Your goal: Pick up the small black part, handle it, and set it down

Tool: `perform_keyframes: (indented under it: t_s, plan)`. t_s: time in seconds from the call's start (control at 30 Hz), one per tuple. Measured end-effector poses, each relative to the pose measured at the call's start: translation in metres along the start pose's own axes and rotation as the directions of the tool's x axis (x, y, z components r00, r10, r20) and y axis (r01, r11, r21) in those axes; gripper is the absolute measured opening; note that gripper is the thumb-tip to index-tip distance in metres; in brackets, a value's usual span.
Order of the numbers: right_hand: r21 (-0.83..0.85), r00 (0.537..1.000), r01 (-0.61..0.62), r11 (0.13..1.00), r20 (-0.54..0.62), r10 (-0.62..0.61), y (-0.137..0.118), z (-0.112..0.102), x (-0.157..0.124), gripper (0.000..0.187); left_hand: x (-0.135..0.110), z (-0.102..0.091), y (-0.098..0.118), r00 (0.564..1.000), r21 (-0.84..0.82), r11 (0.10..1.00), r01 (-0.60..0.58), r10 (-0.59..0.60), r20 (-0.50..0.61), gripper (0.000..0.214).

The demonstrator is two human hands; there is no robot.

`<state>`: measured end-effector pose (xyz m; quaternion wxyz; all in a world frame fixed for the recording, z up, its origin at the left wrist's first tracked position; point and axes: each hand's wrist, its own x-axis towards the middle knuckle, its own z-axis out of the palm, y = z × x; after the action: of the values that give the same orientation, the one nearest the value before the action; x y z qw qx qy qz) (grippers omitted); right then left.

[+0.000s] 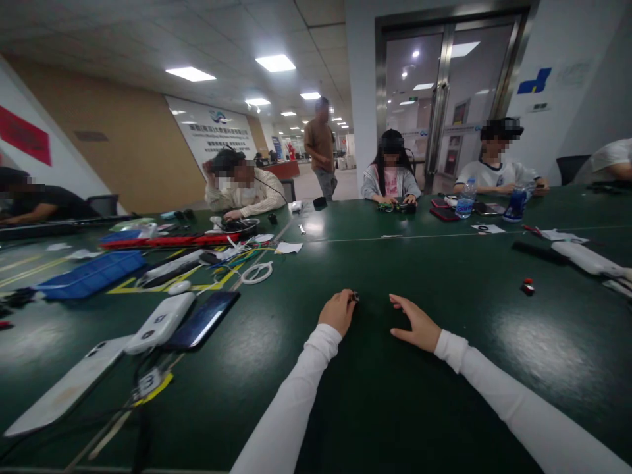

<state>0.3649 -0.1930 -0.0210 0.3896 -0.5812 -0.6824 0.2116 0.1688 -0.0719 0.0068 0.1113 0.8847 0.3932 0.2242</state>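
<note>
My left hand (338,312) is closed near the middle of the green table (375,408). Between its thumb and fingertips sits a small dark object with a metallic glint (355,297), mostly covered by the fingers, so its kind is unclear. A short way to the right, my right hand (415,324) is open, thumb and fingers apart, holding nothing. A small red and black piece (528,286) lies on the table farther right. Left of my left hand lies a dark smartphone (203,320) beside a white power bank (160,322).
A blue tray (91,273), a coiled white cable (257,272) and a long white flat object (69,385) lie to the left. Water bottles (465,199) stand at the far right. Several people sit around the table; one person (320,148) stands behind it.
</note>
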Motion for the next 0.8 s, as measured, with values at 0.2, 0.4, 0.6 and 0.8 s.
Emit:
perform_keyframes:
  t_s: [0.2, 0.4, 0.6, 0.8]
  plan:
    - [-0.012, 1.0, -0.001, 1.0, 0.027, 0.002, 0.001, 0.001, -0.002, 0.071, 0.0, -0.032, -0.074, 0.912, 0.181, 0.904, 0.388, -0.347, -0.22, 0.021]
    - [-0.013, 0.999, 0.0, 1.0, 0.035, 0.0, 0.001, 0.001, -0.003, 0.07, -0.02, -0.072, -0.137, 0.675, 0.152, 0.684, 0.714, -0.613, -0.411, 0.027]
    - [-0.061, 0.998, -0.019, 0.998, 0.062, 0.023, -0.003, 0.0, -0.003, 0.069, -0.034, -0.088, -0.164, 0.588, 0.141, 0.611, 0.779, -0.636, -0.499, 0.03]
    - [-0.094, 0.995, -0.041, 0.995, 0.092, 0.05, -0.006, 0.0, -0.005, 0.067, -0.037, -0.081, -0.167, 0.62, 0.067, 0.698, 0.713, -0.583, -0.525, 0.027]
